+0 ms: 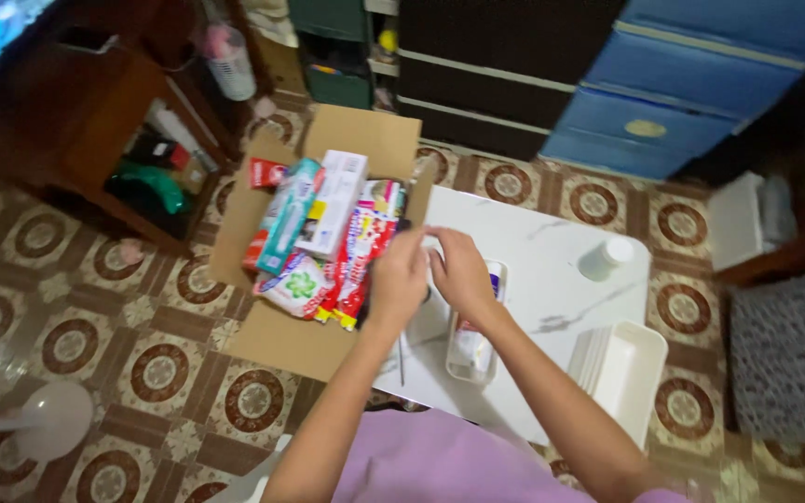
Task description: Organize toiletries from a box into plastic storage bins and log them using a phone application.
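- Head view, centre of the frame: the left hand (396, 279) and the right hand (459, 272) meet above the left edge of the white marble-patterned counter (552, 279), fingers curled toward each other.
- Motion blur hides what, if anything, sits between the fingers, so I cannot tell whether either hand grips something.
- Just below the right hand lies a narrow white tray (473, 354) on the counter, long side running toward the bottom of the frame; inside it a tube-like item with purple and red print shows, blurred.
- Left of the hands, an open cardboard box (277, 340) sits on the patterned floor (95, 317), touching the counter's edge. It is packed with toiletry packs: a teal toothpaste box (281, 219), a white carton (334, 200), red-and-white packets (362, 244), and a white pouch with a green mark (294, 284).
- Right of centre, a white cup (605, 258) lies tipped on the counter.
- Lower right, a stack of white trays (621, 368) stands at the counter's corner.
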